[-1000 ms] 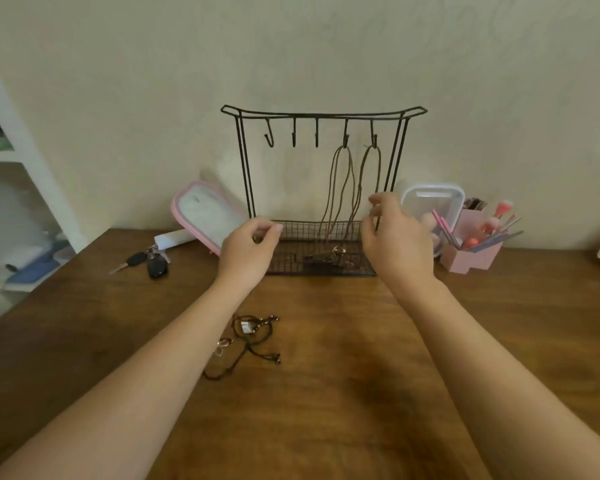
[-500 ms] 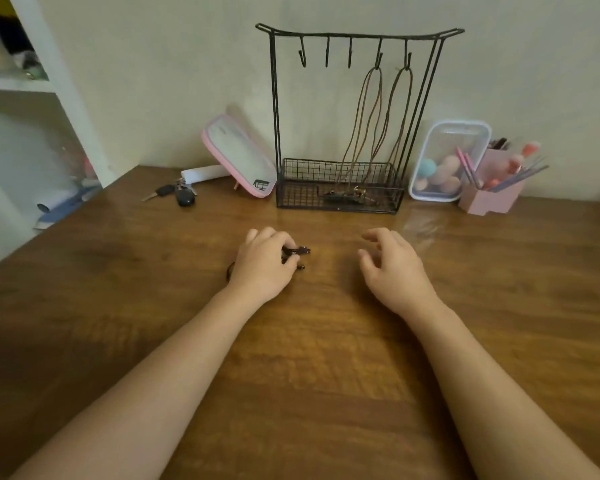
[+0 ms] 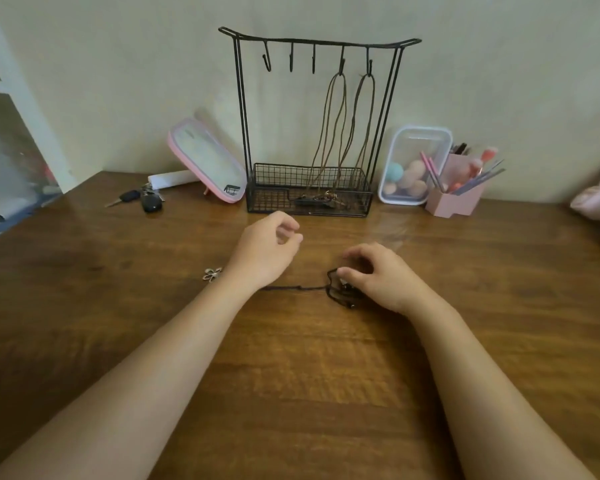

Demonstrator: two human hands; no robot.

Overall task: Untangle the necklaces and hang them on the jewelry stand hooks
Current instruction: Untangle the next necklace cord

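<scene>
Black wire jewelry stand (image 3: 242, 109), brown cords (image 3: 336, 126) (two hooks), dark tangle (image 3: 340, 294), pink-rimmed mirror (image 3: 207, 164), brown wood table (image 3: 291, 375).

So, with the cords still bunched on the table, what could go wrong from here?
1. The right hand pinches the dark tangle while one cord runs taut toward the left hand; pulling could tighten the knot.
2. The flower pendant lies beside the left wrist and could get swept away.
3. Two necklaces hang near the free hooks; reaching in could snag them.
</scene>
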